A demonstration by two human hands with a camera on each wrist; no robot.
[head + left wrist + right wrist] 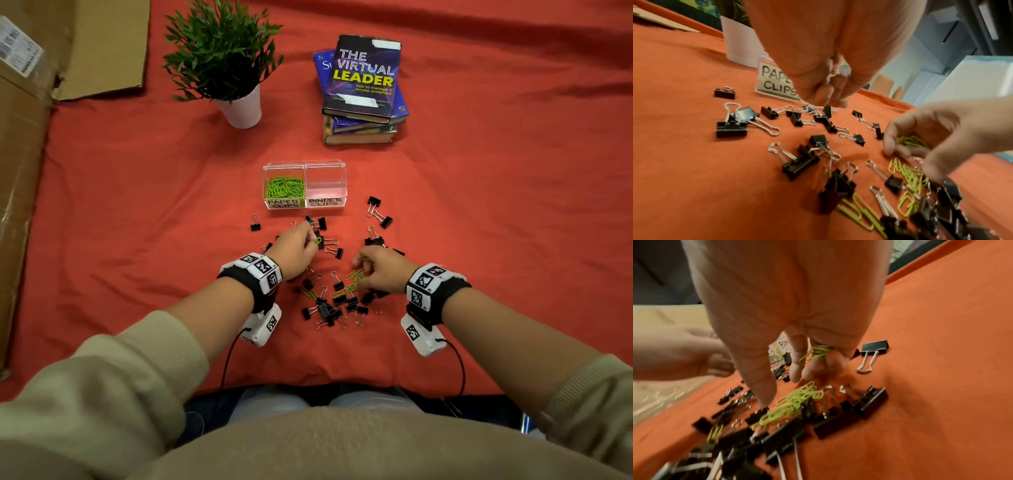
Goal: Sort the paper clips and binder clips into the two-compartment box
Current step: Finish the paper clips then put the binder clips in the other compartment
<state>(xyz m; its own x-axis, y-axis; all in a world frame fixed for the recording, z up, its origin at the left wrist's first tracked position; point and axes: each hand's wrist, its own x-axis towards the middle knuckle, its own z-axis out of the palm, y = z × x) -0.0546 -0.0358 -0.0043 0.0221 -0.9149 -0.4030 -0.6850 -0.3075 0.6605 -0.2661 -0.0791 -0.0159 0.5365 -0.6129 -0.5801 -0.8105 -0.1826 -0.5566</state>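
A clear two-compartment box (305, 164) stands mid-table; its left half, labelled PAPER CLIPS, holds green paper clips (285, 187), and the right half, labelled BINDER CLIPS, looks empty. Black binder clips (324, 308) and green paper clips (354, 275) lie mixed on the red cloth in front of it. My left hand (297, 247) hovers near the box and pinches green paper clips (830, 76). My right hand (378, 269) is lower, over the pile, fingers curled round a bunch of green paper clips (815, 353) with fingertips reaching down to more clips (795, 400).
A potted plant in a white pot (241, 109) stands at the back left, a stack of books (363, 89) at the back right. Flattened cardboard (30, 102) lies along the left edge. Loose binder clips (378, 210) are scattered right of the box.
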